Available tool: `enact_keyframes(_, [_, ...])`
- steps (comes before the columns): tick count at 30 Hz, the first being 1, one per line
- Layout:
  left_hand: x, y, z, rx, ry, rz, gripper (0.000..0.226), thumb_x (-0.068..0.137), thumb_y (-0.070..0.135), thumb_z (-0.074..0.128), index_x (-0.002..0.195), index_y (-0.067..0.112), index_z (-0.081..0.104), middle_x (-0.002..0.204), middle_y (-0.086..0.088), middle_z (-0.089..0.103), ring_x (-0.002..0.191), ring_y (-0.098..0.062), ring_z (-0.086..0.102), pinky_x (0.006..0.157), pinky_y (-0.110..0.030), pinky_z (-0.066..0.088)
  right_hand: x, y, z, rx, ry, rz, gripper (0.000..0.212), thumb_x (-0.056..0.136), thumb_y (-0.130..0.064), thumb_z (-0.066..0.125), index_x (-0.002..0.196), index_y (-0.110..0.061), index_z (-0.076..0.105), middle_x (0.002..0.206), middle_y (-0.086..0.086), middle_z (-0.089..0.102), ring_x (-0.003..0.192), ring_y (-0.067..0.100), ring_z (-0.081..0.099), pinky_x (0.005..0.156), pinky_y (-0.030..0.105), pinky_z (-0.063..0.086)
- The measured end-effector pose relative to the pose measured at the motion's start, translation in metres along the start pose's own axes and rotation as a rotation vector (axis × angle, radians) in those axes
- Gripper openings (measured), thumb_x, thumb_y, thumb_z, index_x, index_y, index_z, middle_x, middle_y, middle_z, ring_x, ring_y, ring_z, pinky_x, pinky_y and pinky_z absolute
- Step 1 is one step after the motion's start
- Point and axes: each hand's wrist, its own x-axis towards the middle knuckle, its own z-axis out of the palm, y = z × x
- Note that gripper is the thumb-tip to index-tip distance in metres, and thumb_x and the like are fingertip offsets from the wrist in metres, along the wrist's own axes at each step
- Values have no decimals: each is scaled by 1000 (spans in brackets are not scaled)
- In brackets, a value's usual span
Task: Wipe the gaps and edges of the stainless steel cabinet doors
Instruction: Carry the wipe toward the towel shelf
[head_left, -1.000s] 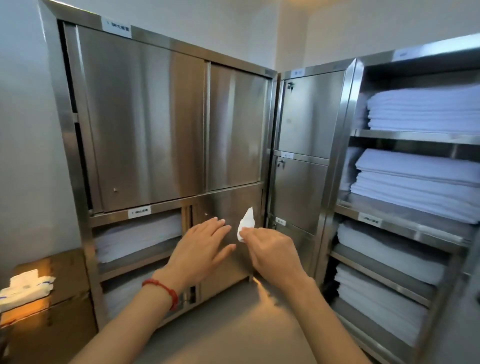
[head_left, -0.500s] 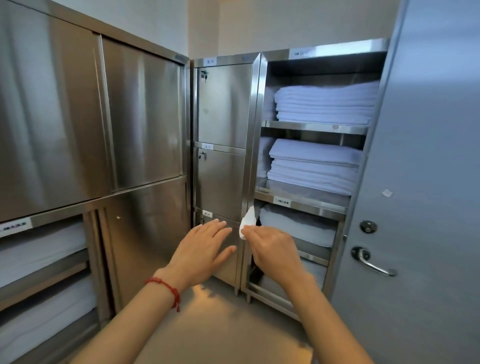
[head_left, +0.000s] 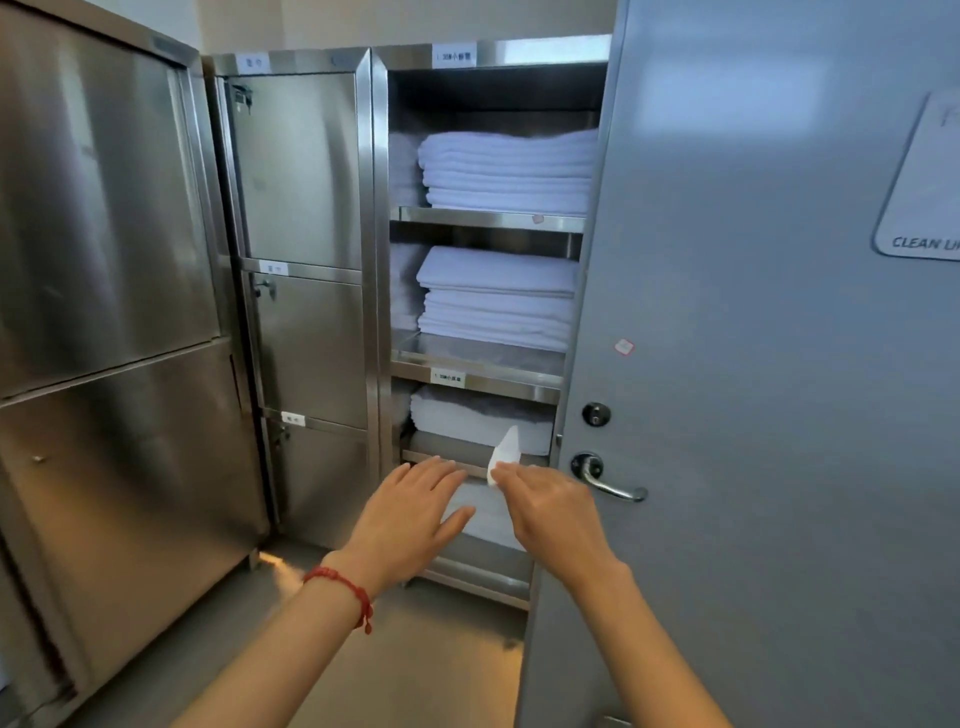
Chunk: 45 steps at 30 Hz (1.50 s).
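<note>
White wipe (head_left: 503, 453) pinched at right hand's (head_left: 558, 514) fingertips, left hand (head_left: 410, 514) beside.

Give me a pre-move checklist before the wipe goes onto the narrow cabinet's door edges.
1. Small white wipe gripped: ok, pinched by the right hand.
2. Left hand free: ok, fingers straight, holding nothing.
3. Wipe touching steel: not ok, it is held in the air in front of the open shelves of folded white towels.
4. Narrow stainless steel cabinet's three doors shut: ok.
5. Grey room door clear of the work: cannot tell; it stands close on the right.
</note>
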Motion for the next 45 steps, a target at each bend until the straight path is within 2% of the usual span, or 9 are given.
enact_keyframes(16, [107, 66, 113, -216, -36, 413, 53, 99, 45, 31, 145, 19, 32, 151, 1, 32, 141, -12, 23, 115, -29, 10, -80, 74, 18, -283, -132, 336, 45, 40, -1, 90, 81, -12, 76, 83, 0, 74, 67, 17, 71, 52, 23, 53])
enact_keyframes(23, [128, 102, 149, -300, -29, 558, 46, 95, 35, 51, 133, 11, 51, 140, -6, 49, 133, -21, 40, 112, -38, 23, -121, 92, 15, -360, -184, 446, 42, 44, 6, 81, 82, -10, 77, 86, 3, 75, 70, 16, 72, 58, 25, 58])
enact_keyframes(27, [137, 125, 163, -296, 68, 639, 43, 64, 26, 86, 99, 6, 72, 101, -10, 71, 96, -26, 68, 80, -47, 54, -141, 108, 11, -392, -203, 487, 36, 49, 2, 69, 81, -12, 77, 85, 1, 75, 72, 13, 72, 64, 23, 55])
enact_keyframes(30, [142, 142, 179, -300, 109, 651, 45, 58, 25, 89, 95, 6, 73, 97, -11, 72, 90, -25, 70, 75, -48, 55, -161, 122, 14, -384, -218, 517, 43, 44, 7, 80, 83, -10, 77, 87, 3, 75, 75, 15, 72, 66, 25, 56])
enact_keyframes(34, [150, 162, 204, -291, 65, 645, 45, 56, 26, 90, 92, 5, 74, 95, -10, 72, 88, -24, 70, 72, -45, 56, -187, 144, 23, -352, -221, 528, 35, 52, 5, 69, 82, -9, 77, 86, 5, 75, 73, 16, 72, 64, 26, 56])
enact_keyframes(38, [158, 178, 236, -290, -22, 637, 43, 70, 26, 82, 105, 4, 70, 107, -14, 69, 101, -28, 66, 86, -47, 51, -211, 167, 32, -292, -268, 572, 45, 41, 9, 82, 83, -7, 77, 84, 5, 75, 72, 16, 72, 62, 27, 57])
enact_keyframes(40, [162, 184, 252, -289, -122, 599, 46, 91, 33, 58, 128, 7, 55, 133, -12, 54, 127, -25, 48, 109, -41, 32, -223, 176, 36, -265, -293, 582, 46, 40, 8, 83, 83, -7, 77, 84, 5, 75, 72, 16, 72, 62, 27, 58])
enact_keyframes(42, [163, 189, 270, -278, -164, 577, 49, 97, 37, 44, 138, 11, 44, 143, -8, 43, 136, -21, 34, 114, -36, 18, -235, 184, 42, -241, -315, 584, 47, 40, 9, 83, 84, -7, 77, 85, 6, 75, 73, 17, 72, 62, 27, 58])
enact_keyframes(45, [166, 200, 283, -272, -138, 582, 42, 84, 27, 69, 117, 2, 63, 119, -16, 63, 114, -31, 58, 100, -47, 40, -253, 194, 50, -215, -343, 609, 48, 39, 9, 82, 84, -6, 77, 85, 6, 75, 72, 17, 72, 63, 27, 59])
